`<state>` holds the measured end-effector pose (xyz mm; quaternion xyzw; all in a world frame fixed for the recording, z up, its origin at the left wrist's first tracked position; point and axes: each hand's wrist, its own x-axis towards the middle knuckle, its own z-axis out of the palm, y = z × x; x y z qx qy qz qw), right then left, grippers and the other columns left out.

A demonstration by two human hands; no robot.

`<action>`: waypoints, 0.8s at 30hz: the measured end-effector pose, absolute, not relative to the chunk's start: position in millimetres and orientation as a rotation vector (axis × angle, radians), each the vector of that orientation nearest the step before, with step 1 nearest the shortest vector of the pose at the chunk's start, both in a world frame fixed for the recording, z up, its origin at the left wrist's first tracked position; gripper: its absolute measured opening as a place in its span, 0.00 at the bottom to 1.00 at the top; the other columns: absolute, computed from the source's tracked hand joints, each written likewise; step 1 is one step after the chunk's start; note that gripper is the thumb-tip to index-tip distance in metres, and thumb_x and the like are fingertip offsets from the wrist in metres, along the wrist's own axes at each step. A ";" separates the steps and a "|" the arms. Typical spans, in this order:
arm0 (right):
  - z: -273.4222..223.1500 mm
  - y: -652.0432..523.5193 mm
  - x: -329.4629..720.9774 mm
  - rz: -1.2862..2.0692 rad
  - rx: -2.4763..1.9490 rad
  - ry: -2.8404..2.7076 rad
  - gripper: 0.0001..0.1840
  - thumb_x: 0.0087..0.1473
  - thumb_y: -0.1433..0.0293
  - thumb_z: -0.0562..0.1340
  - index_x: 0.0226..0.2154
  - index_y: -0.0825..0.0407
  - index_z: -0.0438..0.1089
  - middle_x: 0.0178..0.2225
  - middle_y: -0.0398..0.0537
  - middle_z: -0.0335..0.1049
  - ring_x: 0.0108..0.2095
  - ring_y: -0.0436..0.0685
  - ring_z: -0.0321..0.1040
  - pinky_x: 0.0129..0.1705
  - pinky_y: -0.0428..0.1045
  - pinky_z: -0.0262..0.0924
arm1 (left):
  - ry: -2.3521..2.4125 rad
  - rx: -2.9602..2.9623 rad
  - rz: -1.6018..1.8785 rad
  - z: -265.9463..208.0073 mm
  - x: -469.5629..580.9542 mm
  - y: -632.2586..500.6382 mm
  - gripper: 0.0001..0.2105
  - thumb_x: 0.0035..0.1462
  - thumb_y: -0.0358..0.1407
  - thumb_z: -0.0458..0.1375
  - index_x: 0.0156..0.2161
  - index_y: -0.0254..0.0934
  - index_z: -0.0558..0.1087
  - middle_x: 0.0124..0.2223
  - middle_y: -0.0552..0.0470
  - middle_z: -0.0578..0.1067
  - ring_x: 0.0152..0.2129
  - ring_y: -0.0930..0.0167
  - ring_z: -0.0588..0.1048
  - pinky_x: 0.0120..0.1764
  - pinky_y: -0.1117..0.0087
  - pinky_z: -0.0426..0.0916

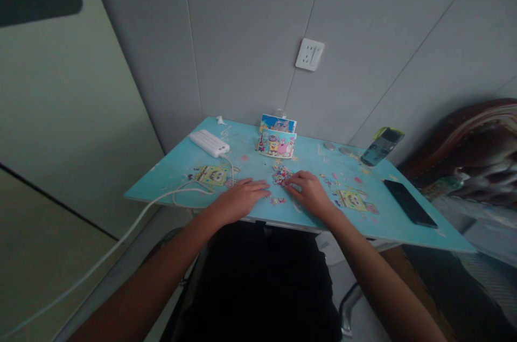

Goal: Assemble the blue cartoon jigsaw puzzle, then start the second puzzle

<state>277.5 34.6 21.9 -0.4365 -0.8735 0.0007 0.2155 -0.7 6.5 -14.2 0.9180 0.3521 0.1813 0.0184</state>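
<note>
A small pile of tiny multicoloured pieces (pixel 279 174) lies on the blue cartoon-printed table (pixel 246 142). My right hand (pixel 309 191) is at the pile's right edge, thumb and fingertips pinched together among the pieces. Whatever sits between those fingertips is too small to make out. Flat on the table to the left, my left hand (pixel 244 197) has its fingers stretched toward a smaller scatter of pieces (pixel 277 201). Behind the pile stands a folded cartoon picture card (pixel 277 144), leaning slightly back.
A white power bank (pixel 209 142) with a white cable (pixel 137 221) lies at the left. On the right are a dark phone (pixel 410 203) and an upright container (pixel 382 146). The grey wall with a socket (pixel 310 54) borders the table's back.
</note>
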 end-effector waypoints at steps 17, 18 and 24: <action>5.9 46.8 280.3 0.344 -1.149 -2.100 0.12 0.63 0.60 0.62 0.37 0.49 0.79 0.37 0.50 0.76 0.40 0.58 0.72 0.44 0.53 0.65 | 1.056 2.811 0.523 -9.5 -3.4 4.6 0.23 0.67 0.26 0.48 0.63 0.46 0.68 0.67 0.50 0.66 0.65 0.69 0.63 0.65 0.58 0.53; 4.9 47.0 280.9 0.365 -1.165 -2.070 0.13 0.62 0.59 0.62 0.37 0.49 0.79 0.37 0.49 0.77 0.39 0.58 0.72 0.44 0.53 0.65 | 1.060 2.806 0.526 -9.3 -3.3 4.7 0.23 0.67 0.26 0.47 0.62 0.46 0.68 0.67 0.50 0.66 0.64 0.69 0.64 0.66 0.58 0.53; -1.6 49.1 284.9 0.444 -1.258 -1.924 0.20 0.63 0.54 0.59 0.40 0.50 0.78 0.35 0.49 0.79 0.32 0.58 0.72 0.36 0.53 0.66 | 1.075 2.785 0.545 -9.5 -3.0 5.4 0.21 0.68 0.26 0.46 0.60 0.44 0.71 0.65 0.50 0.69 0.62 0.70 0.67 0.66 0.58 0.54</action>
